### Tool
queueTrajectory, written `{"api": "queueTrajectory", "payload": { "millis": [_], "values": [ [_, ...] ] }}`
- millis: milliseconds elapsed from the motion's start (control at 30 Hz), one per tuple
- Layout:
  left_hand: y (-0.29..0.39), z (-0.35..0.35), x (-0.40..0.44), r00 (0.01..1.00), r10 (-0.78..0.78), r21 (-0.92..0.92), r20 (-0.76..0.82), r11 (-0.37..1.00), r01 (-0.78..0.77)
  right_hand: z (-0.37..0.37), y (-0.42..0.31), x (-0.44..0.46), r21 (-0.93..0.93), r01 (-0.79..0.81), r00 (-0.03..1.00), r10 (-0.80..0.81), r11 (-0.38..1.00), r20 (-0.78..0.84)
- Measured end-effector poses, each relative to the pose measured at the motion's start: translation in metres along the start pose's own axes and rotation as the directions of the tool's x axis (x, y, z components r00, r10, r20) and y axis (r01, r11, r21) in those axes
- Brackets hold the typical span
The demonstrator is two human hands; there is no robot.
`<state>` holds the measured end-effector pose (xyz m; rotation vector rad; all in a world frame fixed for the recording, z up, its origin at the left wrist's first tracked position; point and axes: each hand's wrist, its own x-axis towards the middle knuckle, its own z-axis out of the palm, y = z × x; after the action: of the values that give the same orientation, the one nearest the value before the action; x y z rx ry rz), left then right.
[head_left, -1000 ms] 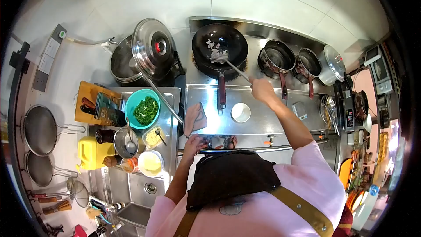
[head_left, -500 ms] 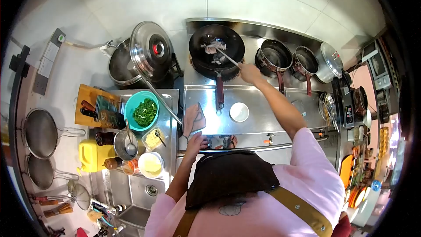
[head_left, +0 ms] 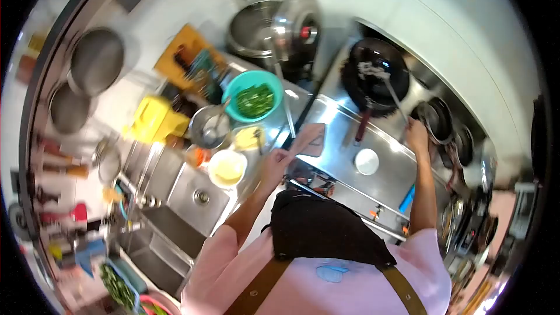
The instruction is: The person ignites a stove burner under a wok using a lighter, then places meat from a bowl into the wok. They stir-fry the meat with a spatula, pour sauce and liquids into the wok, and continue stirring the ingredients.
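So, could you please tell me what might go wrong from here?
The wok has its handle jutting over the counter, so a knock might shift it. The right hand, on the utensil, is close to another pan, which could burn it if hot. The white bowl stands near the handle and may get bumped.

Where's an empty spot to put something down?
The steel counter is bare between the cloth and the white bowl, and between that bowl and the right hand. It's crowded around the teal bowl and metal pot.
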<state>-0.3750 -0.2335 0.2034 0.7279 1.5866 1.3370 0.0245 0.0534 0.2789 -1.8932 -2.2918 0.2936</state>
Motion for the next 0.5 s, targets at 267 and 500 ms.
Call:
{"api": "queueTrajectory", "payload": {
  "millis": [267, 500],
  "values": [
    [0.049, -0.108, 0.000, 0.610, 0.329, 0.073, -0.721, 0.912, -0.404, 0.021, -0.018, 0.009, -0.076, -0.040, 0.988, 0.051, 0.996, 0.145],
    [-0.050, -0.293, 0.045, 0.277, 0.237, 0.260, -0.931, 0.964, 0.049, -0.041, -0.014, -0.040, -0.174, 0.013, 0.996, 0.003, 0.985, 0.093]
  ]
}}
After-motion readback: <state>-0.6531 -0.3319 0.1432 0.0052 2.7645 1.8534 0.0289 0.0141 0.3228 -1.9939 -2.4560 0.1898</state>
